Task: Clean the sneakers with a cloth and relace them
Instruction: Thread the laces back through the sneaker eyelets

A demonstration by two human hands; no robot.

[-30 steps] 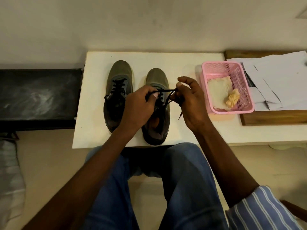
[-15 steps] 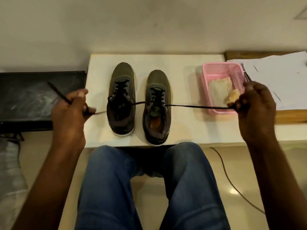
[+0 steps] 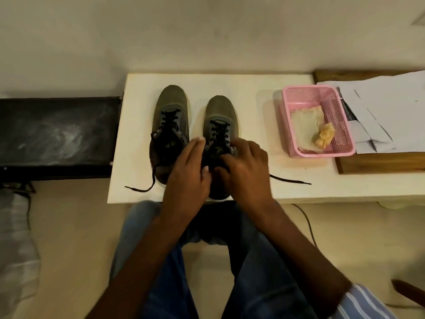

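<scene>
Now both hands, left hand [image 3: 187, 171] and right hand [image 3: 243, 168], rest with relaxed fingers on the olive-grey mesh sneaker [image 3: 218, 125] beside the pink plastic basket [image 3: 345, 125] (no lace gripped); better gather both loose black lace ends [image 3: 291, 180] evenly before tying.

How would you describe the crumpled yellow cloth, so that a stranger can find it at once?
Start at the white table and look to its right part, where a pink basket stands beside the two sneakers. Inside it lies a flat beige cloth, and on that cloth's right edge sits the crumpled yellow cloth, the only bunched, brighter piece there.
</scene>
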